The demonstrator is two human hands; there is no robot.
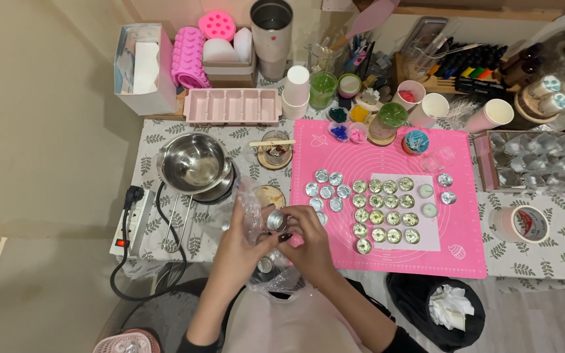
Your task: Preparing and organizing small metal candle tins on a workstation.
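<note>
Here my left hand (237,252) grips a crumpled clear plastic bag (259,261) of small round metal cups, steadying it, while my right hand's (308,245) fingertips pinch one cup (275,220) above it, the pink silicone mat's (465,248) cup rows at three o'clock.

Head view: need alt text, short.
Two bare hands, left hand and right hand, hold a small metal cup over a clear plastic bag at a craft table's edge. Rows of similar cups sit on a pink mat, with a steel bowl to the left.
</note>
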